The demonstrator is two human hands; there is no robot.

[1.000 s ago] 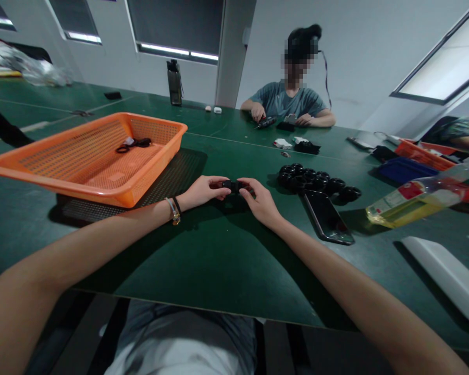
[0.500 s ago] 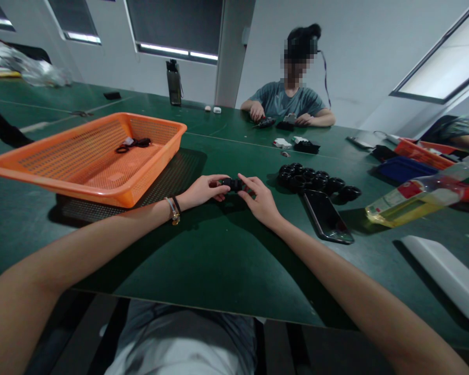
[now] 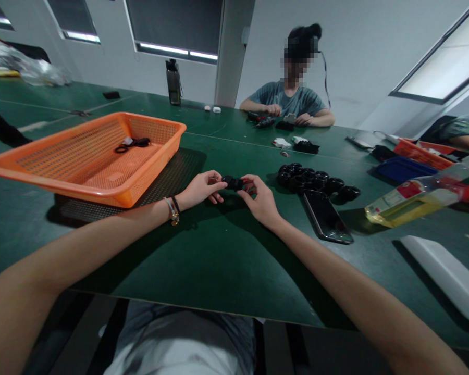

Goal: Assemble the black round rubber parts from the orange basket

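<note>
Hands meet over a small black part (image 3: 232, 183), which is pinched at either end by the left hand (image 3: 200, 190) and the right hand (image 3: 259, 198), just above the green tabletop (image 3: 203, 255). Its long axis is laid across the view, left to right. A cluster of similar black parts (image 3: 315, 182), roughly ten though hard to count, is seen to the right, with one phone (image 3: 327, 215) just beside it. One orange basket (image 3: 89, 156) is set on a dark mat (image 3: 168, 182) at left. One bottle (image 3: 418, 197) is lying at far right. Across the tabletop one person (image 3: 289, 99) is seated before white walls and shaded windows.
</note>
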